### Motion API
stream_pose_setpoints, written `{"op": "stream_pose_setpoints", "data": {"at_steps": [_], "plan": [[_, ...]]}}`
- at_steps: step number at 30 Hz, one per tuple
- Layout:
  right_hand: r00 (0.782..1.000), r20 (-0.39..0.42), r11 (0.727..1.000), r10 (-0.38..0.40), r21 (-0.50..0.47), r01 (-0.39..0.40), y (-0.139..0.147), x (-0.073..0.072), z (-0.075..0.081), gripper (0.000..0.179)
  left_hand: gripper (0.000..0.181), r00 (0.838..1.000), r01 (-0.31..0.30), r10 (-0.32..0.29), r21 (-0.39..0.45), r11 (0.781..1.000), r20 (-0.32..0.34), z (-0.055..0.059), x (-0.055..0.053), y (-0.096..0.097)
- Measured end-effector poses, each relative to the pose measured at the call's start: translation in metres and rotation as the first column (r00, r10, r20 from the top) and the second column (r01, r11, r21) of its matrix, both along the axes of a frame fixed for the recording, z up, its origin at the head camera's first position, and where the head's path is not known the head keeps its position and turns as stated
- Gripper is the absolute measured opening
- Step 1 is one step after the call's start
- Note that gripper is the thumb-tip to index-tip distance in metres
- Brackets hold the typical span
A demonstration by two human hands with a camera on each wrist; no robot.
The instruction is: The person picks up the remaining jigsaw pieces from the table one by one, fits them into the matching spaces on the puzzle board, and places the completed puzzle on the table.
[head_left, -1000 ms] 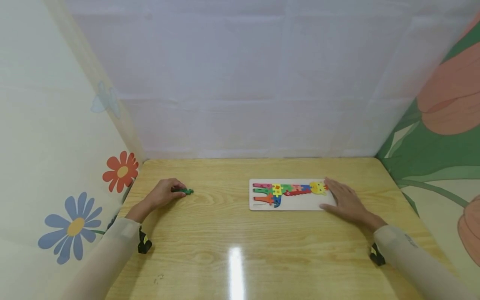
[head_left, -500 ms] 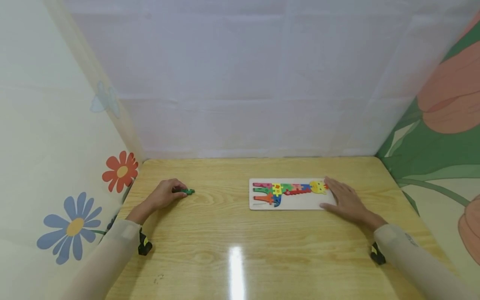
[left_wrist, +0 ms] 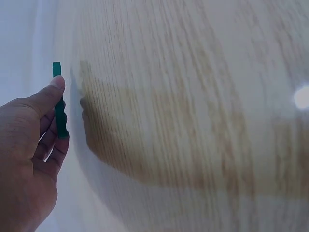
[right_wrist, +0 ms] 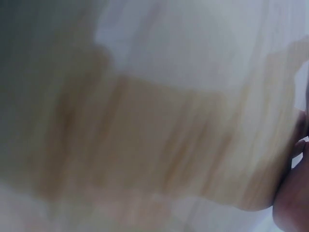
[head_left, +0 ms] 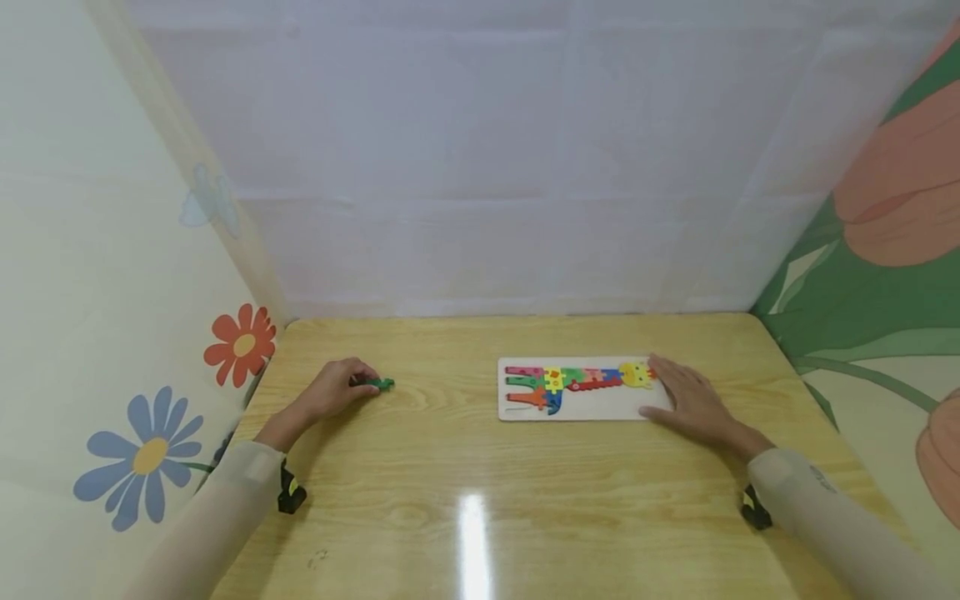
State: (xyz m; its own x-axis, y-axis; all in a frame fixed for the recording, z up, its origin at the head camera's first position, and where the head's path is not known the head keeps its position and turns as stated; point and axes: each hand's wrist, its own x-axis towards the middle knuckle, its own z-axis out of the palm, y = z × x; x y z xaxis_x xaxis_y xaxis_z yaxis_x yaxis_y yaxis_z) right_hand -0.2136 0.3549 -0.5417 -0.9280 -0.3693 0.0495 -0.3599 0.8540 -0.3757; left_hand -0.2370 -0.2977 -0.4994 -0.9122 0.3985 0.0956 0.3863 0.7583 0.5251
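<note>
At the table's left side my left hand (head_left: 336,390) pinches a small green puzzle piece (head_left: 386,385) between thumb and fingers. In the left wrist view the green puzzle piece (left_wrist: 61,121) is seen edge-on, a thin strip with a wavy side. My right hand (head_left: 696,407) lies at the right end of a white puzzle board (head_left: 603,407), fingers extended and thumb spread toward the near edge. On the board lies a colourful giraffe puzzle (head_left: 592,377) of interlocking pieces, its yellow head (head_left: 636,375) beside the right fingertips. A short curved mark shows below the orange leg (head_left: 525,398).
The wood-grain table (head_left: 435,467) reflects a bright light streak near its front. White cloth (head_left: 480,167) hangs behind it. Flower-painted walls stand close on the left and right. Each wrist carries a small black camera (head_left: 291,492). The right wrist view is mostly blurred tabletop.
My left hand has shifted slightly to the right with the green puzzle piece. The right hand and the board have stayed in place.
</note>
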Motion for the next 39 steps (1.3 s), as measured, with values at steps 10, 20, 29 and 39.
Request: {"op": "stream_pose_setpoints", "data": {"at_steps": [10,20,29,39], "plan": [[1.000,-0.025,1.000,-0.007,0.003,0.007,0.000,-0.002,-0.003,0.101,0.007,1.000,0.008,-0.008,-0.003,1.000,0.001,0.003,0.000,0.011],[1.000,-0.024,1.000,-0.011,0.001,0.011,0.000,-0.001,-0.001,0.102,0.007,1.000,0.006,-0.006,0.001,1.000,0.031,0.006,0.002,0.025],[1.000,-0.022,1.000,-0.019,0.007,0.019,0.001,-0.002,-0.005,0.103,0.005,1.000,0.015,-0.015,-0.009,1.000,0.019,0.008,0.005,0.036],[1.000,0.002,0.999,-0.024,0.027,0.024,-0.001,-0.001,-0.005,0.103,0.007,1.000,0.022,-0.022,-0.019,1.000,-0.002,0.012,0.009,0.042]]}}
